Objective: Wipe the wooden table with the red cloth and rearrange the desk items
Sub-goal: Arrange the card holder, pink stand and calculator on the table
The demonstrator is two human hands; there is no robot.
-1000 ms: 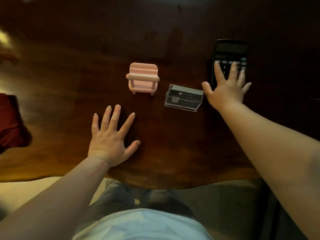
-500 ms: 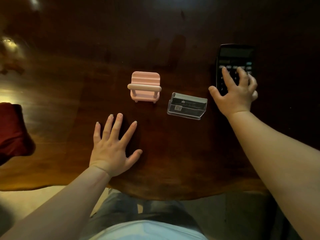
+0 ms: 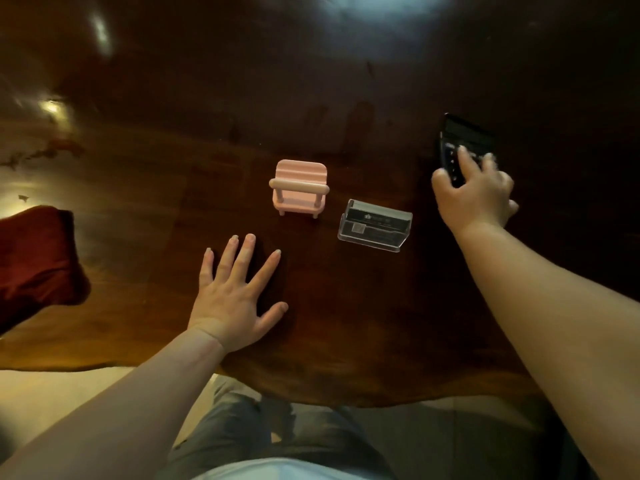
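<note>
Right hand [image 3: 476,194] fingers curled around calculator [image 3: 462,147] near edge, likely to reposition it; left hand [image 3: 235,296] splayed flat on table [image 3: 346,323], bracing

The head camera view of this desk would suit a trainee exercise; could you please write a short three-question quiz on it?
1. True or false: the left hand lies flat with its fingers spread on the wooden table.
2. Which item is the right hand closing on? A) the pink stand B) the clear card holder C) the black calculator
3. Fill in: the red cloth lies at the table's ____ edge, touched by neither hand.

Key: 1 true; 2 C; 3 left.
</note>
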